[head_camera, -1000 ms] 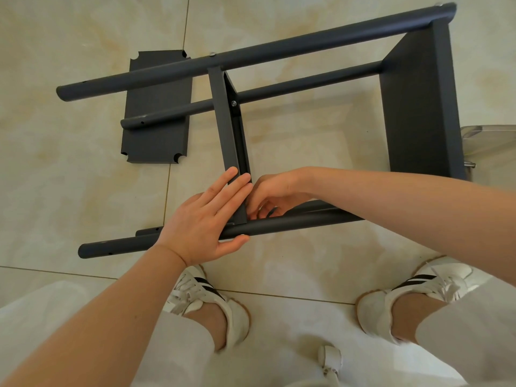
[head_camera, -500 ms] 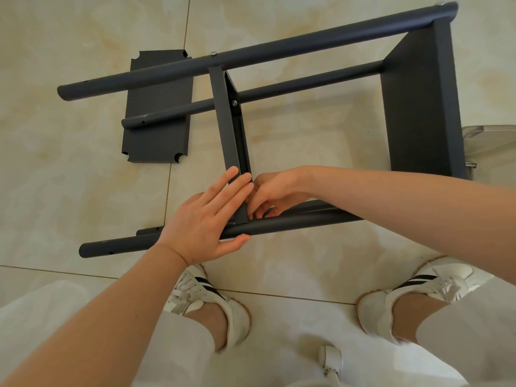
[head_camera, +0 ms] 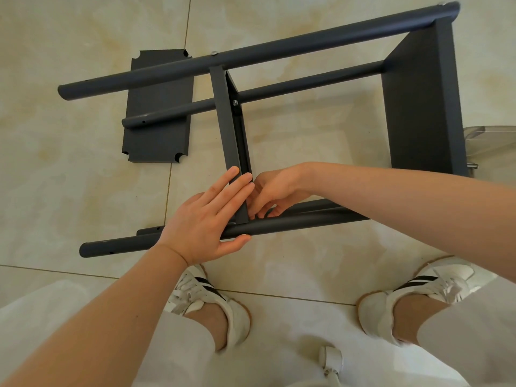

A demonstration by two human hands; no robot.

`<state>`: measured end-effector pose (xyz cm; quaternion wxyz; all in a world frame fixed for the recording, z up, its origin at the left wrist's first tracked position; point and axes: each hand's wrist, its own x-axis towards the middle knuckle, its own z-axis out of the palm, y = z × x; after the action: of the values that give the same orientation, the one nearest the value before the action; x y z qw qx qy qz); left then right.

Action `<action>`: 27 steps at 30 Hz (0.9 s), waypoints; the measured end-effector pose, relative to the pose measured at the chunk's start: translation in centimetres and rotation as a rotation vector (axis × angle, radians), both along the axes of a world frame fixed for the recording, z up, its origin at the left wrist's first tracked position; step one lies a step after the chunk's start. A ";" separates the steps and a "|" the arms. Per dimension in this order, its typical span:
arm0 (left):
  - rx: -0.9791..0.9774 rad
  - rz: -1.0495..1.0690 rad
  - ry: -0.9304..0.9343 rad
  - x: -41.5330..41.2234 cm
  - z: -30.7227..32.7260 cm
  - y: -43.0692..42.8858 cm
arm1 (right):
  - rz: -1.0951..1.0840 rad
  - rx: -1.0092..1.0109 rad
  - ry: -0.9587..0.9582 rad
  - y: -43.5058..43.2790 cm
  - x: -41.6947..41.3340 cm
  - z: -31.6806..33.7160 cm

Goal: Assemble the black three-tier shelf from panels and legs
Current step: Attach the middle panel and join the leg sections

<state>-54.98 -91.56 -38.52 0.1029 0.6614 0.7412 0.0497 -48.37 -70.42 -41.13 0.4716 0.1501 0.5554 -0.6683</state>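
The black shelf frame lies on its side on the tiled floor. Its long legs run left to right. One panel is fixed at their right end and a middle panel stands between them. A third panel lies flat on the floor at the left, under the leg ends. My left hand presses with straight fingers against the middle panel's near end, its thumb under the nearest leg. My right hand has its fingers curled at the joint of panel and leg; what they hold is hidden.
My two feet in white sneakers stand just in front of the frame. A clear plastic container sits at the right edge behind the end panel. A small white object lies between my feet.
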 end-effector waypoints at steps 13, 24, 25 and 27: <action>-0.012 0.004 0.006 0.0 0.1 0.0 | 0.039 -0.036 0.003 0.0 0.1 -0.1; -0.001 0.002 0.015 0.0 0.2 0.0 | 0.031 0.025 0.061 -0.5 0.3 -0.3; -0.005 0.006 0.018 0.0 0.2 0.0 | 0.037 0.025 0.067 -0.5 0.3 -0.2; -0.009 0.010 0.024 0.0 0.1 0.0 | 0.038 0.030 0.076 -0.6 0.4 -0.2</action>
<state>-54.95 -91.57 -38.42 0.0970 0.6579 0.7458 0.0389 -47.99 -71.01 -41.31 0.4606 0.1210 0.5855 -0.6560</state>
